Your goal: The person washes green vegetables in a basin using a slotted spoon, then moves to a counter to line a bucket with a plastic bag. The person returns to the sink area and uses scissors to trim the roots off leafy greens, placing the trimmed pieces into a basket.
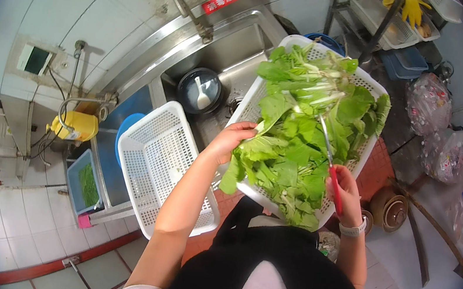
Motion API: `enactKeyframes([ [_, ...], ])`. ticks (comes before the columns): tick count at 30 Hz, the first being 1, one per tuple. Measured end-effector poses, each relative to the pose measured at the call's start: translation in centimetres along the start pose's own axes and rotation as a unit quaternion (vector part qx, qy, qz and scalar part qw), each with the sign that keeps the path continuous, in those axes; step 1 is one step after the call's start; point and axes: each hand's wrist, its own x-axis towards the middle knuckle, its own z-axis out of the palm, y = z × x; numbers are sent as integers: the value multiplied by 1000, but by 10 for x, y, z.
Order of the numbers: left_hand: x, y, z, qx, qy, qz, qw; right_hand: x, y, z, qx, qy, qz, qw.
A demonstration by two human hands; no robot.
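Observation:
Leafy greens (302, 148) with pale stems are heaped in a white perforated basket (382, 90) in front of me. My left hand (230, 142) is closed on a bunch of leafy greens at the heap's left edge, fingertips pressed to the leaves. A red-handled knife (336, 190) is gripped in my right hand (347, 197) at the basket's right side. Its narrow blade points up and away from me, lying over the leaves; the tip is among the stems.
A second white perforated basket (155, 140) stands to the left, with a few pale bits inside. Behind are a steel sink (244, 52) and a dark bowl (184, 93) holding a white scoop (202, 94). Filled plastic bags (429, 104) and a brown jar (389, 209) are at right.

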Motion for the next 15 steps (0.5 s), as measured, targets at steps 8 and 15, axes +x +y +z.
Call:
enactKeyframes([
  [8, -42, 8, -6, 466, 218, 432, 741, 21, 11, 72, -141, -51, -133, 980],
  [15, -71, 19, -25, 121, 95, 310, 938, 26, 8, 108, -257, -127, -116, 951],
])
